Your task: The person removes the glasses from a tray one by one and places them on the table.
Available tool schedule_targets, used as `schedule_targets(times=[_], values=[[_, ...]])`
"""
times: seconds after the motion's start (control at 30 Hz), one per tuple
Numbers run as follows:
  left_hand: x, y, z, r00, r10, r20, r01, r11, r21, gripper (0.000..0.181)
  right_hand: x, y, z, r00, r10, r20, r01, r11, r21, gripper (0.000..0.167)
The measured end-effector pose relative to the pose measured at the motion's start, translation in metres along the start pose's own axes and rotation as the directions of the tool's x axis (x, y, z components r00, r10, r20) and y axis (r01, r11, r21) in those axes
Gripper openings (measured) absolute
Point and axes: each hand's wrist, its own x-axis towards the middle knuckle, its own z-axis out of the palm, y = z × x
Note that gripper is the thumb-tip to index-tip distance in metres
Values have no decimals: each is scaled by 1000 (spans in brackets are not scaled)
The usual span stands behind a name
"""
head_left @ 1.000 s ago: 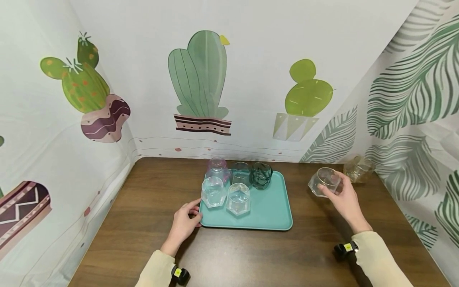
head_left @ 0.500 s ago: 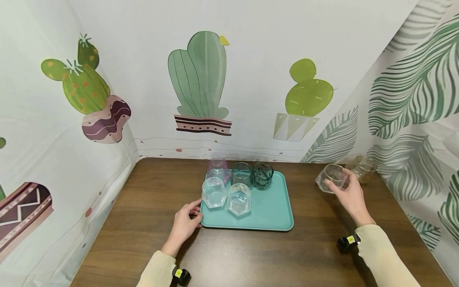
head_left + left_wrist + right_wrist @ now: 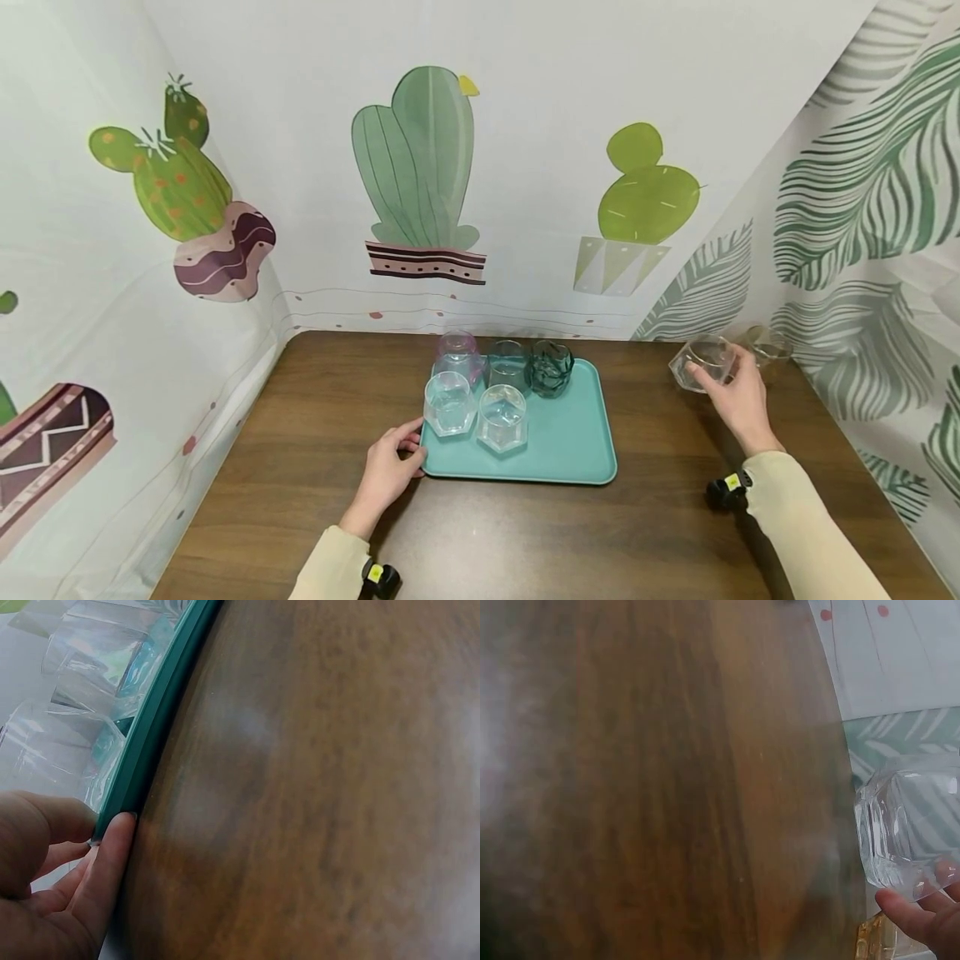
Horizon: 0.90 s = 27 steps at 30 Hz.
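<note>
While the tray (image 3: pixel 570 442) is pinched by left hand (image 3: pixel 388 467), a glass (image 3: pixel 705 357) rightward is gripped by right hand (image 3: pixel 738 400)—placing, seemingly; gentle lowering needed.

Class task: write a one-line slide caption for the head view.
Left hand pinching the edge of a teal tray of glasses; right hand holding a clear glass.

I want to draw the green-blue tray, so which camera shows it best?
The head view: it shows nearly the whole tray from above, with glasses standing on it and the left hand holding its edge. The left wrist view shows mostly its edge, close up. The right wrist view doesn't show it.
</note>
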Motion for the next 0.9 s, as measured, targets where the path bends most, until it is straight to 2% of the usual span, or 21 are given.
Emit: schedule_targets(times=[0.27,0.7,0.9], values=[[-1,1,0,1000,-1,-4,1,1000,5,48,9,4,4,1000,4,-20,-4,1000,-16,83],[0,1,0,1000,-3,-1,3,1000,2,48,11,6,6,999,27,-27,-28,1000,-5,83],[0,0,0,1000,2,-1,-2,1000,9,48,14,11,10,995,15,-94,-18,999,-35,75]])
